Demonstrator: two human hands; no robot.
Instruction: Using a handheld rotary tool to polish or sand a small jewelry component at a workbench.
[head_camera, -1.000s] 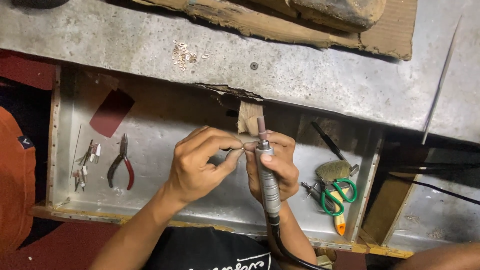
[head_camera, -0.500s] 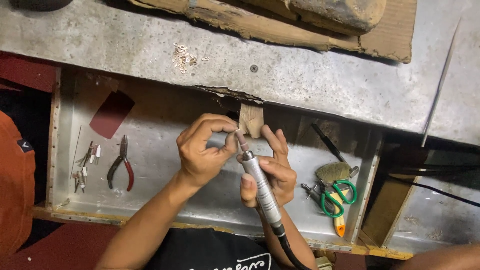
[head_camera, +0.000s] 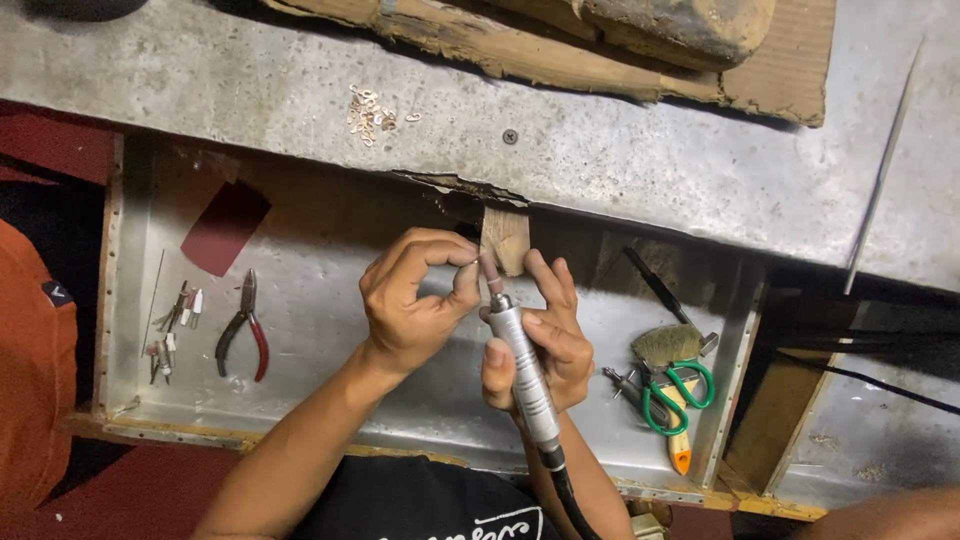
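both grips are closed: the right hand (head_camera: 545, 345) wraps around a slim silver rotary handpiece (head_camera: 525, 375), fingers pressed along its barrel like a pen, and the left hand (head_camera: 410, 295) pinches something very small between thumb and fingertips at the tool's tip, too tiny to identify. the handpiece sits at the centre of the view, its pinkish burr pointing toward 12 o'clock against a small wooden peg (head_camera: 505, 240) that juts from the edge of the grey metal desk (head_camera: 620, 150); its black hose leaves toward 6 o'clock. the tool looks rigid, smooth and fairly light, probably a little slippery on the polished barrel, so a hold low near the nose seems best for control, while the hose likely tugs at the tail. the pinched piece is presumably light and easy to lose. at 9 o'clock in the metal tray (head_camera: 330, 390) lie red-handled pliers (head_camera: 243, 325) and loose bits (head_camera: 172, 325); at 3 o'clock sit green-handled scissors (head_camera: 675, 395) and a brush (head_camera: 670, 345). a small heap of pale rings (head_camera: 368, 110) rests on the desk at 11 o'clock.
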